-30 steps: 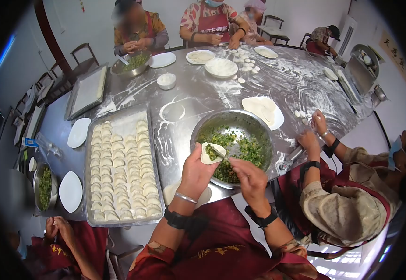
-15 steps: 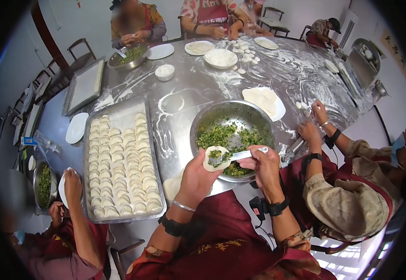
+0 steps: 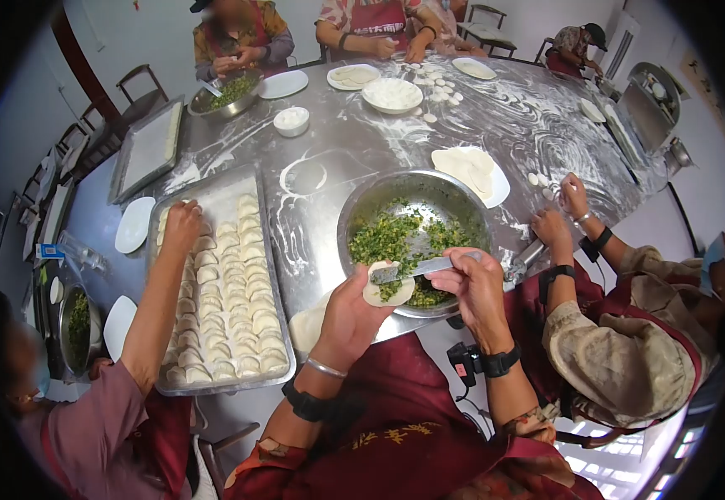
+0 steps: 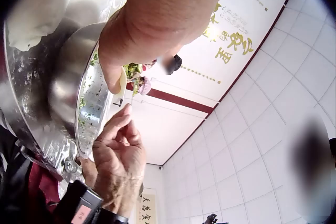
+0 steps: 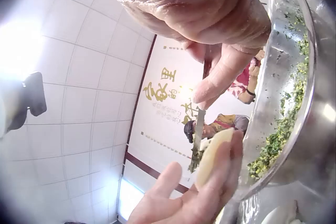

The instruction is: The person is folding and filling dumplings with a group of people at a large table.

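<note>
In the head view my left hand [image 3: 350, 315] holds a round dumpling wrapper [image 3: 402, 293] in its fingers over the near rim of the steel bowl [image 3: 346, 208]. Green chopped filling [image 3: 387, 289] lies on the wrapper. My right hand [image 3: 477, 287] pinches a flat metal filling spatula [image 3: 431, 266], its blade reaching over the wrapper onto the filling. From the right wrist, the wrapper [image 5: 214, 155] rests against the left fingers, the thumb standing apart, with the spatula blade [image 5: 198, 129] close by. More green filling [image 3: 387, 237] lines the bowl.
Left of the bowl stands a tray [image 3: 264, 225] with rows of dumplings; another person's hand [image 3: 183, 223] reaches over its far left part. A plate of wrappers [image 3: 466, 171] lies behind the bowl. At the right, another person's hands [image 3: 554, 229] work at the floured table [image 3: 529, 108].
My right hand has brought the spatula from the bowl onto the wrapper and pressed filling there. A neighbour's hand at the left has moved from a white plate to over the tray.
</note>
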Tool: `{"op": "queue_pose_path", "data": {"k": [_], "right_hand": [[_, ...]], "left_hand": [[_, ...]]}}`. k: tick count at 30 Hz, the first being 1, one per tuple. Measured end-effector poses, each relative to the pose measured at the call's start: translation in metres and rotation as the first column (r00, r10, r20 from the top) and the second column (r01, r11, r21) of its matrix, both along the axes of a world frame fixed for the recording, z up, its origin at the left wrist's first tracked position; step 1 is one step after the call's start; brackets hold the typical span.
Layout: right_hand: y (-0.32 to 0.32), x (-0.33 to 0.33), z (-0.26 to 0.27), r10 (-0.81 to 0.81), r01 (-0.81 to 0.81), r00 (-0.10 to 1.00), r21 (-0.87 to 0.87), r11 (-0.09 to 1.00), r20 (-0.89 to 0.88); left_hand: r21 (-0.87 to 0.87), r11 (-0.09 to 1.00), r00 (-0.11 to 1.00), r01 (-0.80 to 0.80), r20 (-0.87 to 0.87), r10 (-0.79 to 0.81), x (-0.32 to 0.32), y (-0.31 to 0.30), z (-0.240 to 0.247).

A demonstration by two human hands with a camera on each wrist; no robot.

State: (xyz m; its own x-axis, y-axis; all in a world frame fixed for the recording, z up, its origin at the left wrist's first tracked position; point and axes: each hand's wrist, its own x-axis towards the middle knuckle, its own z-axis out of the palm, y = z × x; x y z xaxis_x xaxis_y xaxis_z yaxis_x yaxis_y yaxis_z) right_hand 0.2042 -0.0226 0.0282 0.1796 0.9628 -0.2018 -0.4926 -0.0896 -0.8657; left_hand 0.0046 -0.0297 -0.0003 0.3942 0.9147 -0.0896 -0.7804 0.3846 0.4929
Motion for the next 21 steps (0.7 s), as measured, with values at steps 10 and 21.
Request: {"op": "queue_pose_path", "data": {"k": [10,21], "right_hand": [[-0.005,0.0,-0.006,0.049,-0.05,0.998,0.016,0.999,0.033],[-0.009,0.006,-0.012,0.145,-0.15,0.987,0.057,0.987,0.074]], "left_hand": [[-0.12,0.992,0.999,0.029,-0.011,-0.031,-0.005,-0.001,0.008],[-0.091,0.994,0.997,0.057,-0.045,-0.061,-0.007,-0.005,0.01]]}}
